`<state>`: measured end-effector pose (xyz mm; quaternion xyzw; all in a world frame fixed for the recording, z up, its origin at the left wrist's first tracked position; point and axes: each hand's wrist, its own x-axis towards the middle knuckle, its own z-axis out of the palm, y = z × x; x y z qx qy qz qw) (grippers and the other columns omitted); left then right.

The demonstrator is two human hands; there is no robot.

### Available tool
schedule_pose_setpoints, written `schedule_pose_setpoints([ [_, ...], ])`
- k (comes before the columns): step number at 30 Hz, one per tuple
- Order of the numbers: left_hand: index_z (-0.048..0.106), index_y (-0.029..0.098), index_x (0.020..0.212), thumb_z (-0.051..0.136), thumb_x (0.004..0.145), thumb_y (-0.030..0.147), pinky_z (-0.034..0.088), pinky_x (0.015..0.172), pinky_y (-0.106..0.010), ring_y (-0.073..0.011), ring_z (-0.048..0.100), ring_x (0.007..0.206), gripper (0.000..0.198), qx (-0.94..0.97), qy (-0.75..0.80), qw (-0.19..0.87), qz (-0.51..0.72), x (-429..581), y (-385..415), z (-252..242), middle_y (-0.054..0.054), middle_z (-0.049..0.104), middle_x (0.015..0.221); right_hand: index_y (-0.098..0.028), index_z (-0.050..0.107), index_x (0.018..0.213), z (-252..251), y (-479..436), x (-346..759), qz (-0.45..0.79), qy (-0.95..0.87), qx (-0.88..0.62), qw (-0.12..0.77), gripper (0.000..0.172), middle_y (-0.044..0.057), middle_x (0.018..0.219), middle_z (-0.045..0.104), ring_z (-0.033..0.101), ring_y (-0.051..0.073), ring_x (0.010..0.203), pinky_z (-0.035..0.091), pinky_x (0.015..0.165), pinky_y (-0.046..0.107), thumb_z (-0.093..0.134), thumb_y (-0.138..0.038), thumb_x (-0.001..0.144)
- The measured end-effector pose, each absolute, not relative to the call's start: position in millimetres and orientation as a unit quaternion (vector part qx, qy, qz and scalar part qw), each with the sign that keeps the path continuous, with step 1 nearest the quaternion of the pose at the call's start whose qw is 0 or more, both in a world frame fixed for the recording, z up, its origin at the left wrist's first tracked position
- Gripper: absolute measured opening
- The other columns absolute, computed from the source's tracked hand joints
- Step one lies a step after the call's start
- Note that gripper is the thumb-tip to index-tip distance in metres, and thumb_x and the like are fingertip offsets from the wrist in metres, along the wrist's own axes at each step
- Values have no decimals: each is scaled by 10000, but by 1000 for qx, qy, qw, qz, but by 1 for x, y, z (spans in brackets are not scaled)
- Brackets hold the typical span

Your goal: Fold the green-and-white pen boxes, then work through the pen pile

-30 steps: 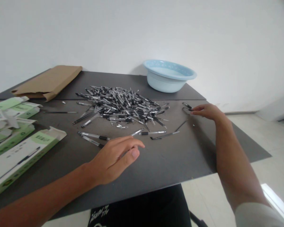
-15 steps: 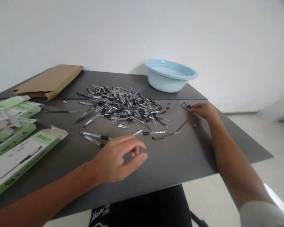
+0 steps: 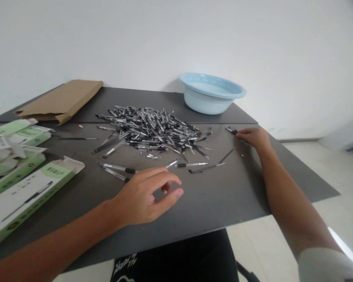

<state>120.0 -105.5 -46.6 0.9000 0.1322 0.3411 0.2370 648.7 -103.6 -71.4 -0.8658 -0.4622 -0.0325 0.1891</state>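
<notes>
Pens [image 3: 231, 130] come together at the right hand [image 3: 253, 137]

The dark tabletop [image 3: 194, 207] fills most of the view, a seam running across it. On its far part, a paper bag [image 3: 61, 98] lies at the left and a blue basin [image 3: 207, 103] stands at the right. Green-and-white boxes [image 3: 26, 196] overlap along the left side. In the middle, a broad pile [image 3: 153, 127] of pens and pen parts lies heaped and jumbled.

Both hands are over the tabletop. The left hand [image 3: 148, 196] holds nothing: its fingers curl loosely, thumb apart from forefinger, just in front of two loose pens [image 3: 117, 168]. The right hand reaches out near the tabletop's right edge, its fingers touching the near end of the small group of pens there; whether they pinch a pen or merely rest against it, I cannot tell.

That group is what has changed. The gap that showed a second ago between the pen at the fingers and the one beyond it is gone; the pens now lie close together, well apart from the pile. This appears to make them a separate lot, with most pens remaining in the pile.

Smallest of all, silvery tips [image 3: 153, 157] lie by the pile's near edge, and a tiny pale scrap [image 3: 242, 155] lies nearer the right forearm.
</notes>
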Motion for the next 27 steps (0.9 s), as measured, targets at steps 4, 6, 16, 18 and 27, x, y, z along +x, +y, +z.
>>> schedule_pose_setpoints([
  [4,727,200,1066,678,999,249,549,711,-249,-126,690,713,97,900,130,233,345,120,-105,-46,10,711,785,-231,889,1102,-72,-104,650,-36,-459,-867,190,468,106,975,851,770,328,965,545,797,384,731,-575,826],
  [6,727,198,1064,678,1000,249,546,715,-251,-127,685,714,95,901,130,232,344,120,-105,-46,10,709,785,-232,891,1101,-72,-105,650,-37,-460,-866,190,462,111,1003,853,770,324,961,543,798,382,725,-568,832],
  [16,736,195,1049,670,1004,225,524,718,-245,-118,671,717,86,905,133,205,347,117,-101,-43,15,700,794,-238,889,1003,-67,-106,649,-45,-459,-867,190,367,124,949,844,762,337,914,536,778,402,776,-520,798],
  [18,737,201,1025,649,1014,213,515,719,-241,-112,662,711,89,904,142,199,352,117,-97,-41,17,695,789,-229,882,937,-64,-107,645,-51,-462,-863,197,320,130,909,835,755,331,866,522,755,400,809,-497,778],
  [27,655,187,798,588,1019,246,426,655,-262,-114,553,613,239,875,262,73,400,106,-72,-18,38,565,655,-224,782,801,-41,-106,610,-127,-507,-804,283,460,87,740,724,562,230,666,411,697,402,795,-683,827],
])
